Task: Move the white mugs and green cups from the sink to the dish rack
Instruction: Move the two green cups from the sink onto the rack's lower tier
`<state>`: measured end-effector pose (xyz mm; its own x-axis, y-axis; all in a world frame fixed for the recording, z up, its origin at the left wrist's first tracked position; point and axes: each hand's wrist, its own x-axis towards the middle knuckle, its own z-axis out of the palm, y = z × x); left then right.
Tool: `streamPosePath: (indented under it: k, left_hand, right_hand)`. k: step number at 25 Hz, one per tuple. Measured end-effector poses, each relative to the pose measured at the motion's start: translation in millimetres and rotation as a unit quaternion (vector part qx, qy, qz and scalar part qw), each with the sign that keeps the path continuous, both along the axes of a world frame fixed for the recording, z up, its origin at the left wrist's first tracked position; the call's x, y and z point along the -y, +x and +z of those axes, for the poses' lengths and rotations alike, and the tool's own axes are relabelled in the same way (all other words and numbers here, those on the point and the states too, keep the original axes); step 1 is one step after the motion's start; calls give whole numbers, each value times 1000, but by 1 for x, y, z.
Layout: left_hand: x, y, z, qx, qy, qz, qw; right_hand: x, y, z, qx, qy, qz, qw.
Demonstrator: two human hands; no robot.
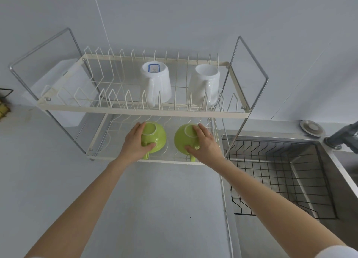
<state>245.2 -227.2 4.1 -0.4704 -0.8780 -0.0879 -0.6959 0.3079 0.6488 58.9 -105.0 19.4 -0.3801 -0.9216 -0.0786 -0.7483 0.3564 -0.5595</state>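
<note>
Two white mugs stand upside down on the upper tier of the cream wire dish rack (143, 112): one mug (157, 83) in the middle, the other (204, 84) to its right. On the lower tier two green cups sit upside down, handles toward me. My left hand (133, 143) grips the left green cup (157, 135) from its left side. My right hand (205, 144) grips the right green cup (183, 139) from its right side. Both hands rest on the cups inside the lower tier.
The steel sink (329, 180) lies to the right, holding a black wire basket (280, 176). A grey faucet (344, 137) stands at its far right corner, next to a round drain plug (311, 128). A translucent plastic box (64, 91) sits behind the rack's left end.
</note>
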Motion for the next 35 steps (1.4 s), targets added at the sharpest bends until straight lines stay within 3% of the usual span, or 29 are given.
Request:
streamPosePath:
  k: [20,27,35]
  left_hand:
    - [-8,-15,-2,24,-8,-53,998]
    - [-11,-19,5,35,5,-53,998]
    - [-38,-10,22,126,-63,-44,989]
  right_hand:
    - [-6,-8,0,-3,2,15,1000]
    - [-7,-8,1,-46,41,37,997]
    - [-32,5,21,-110,24,70,991]
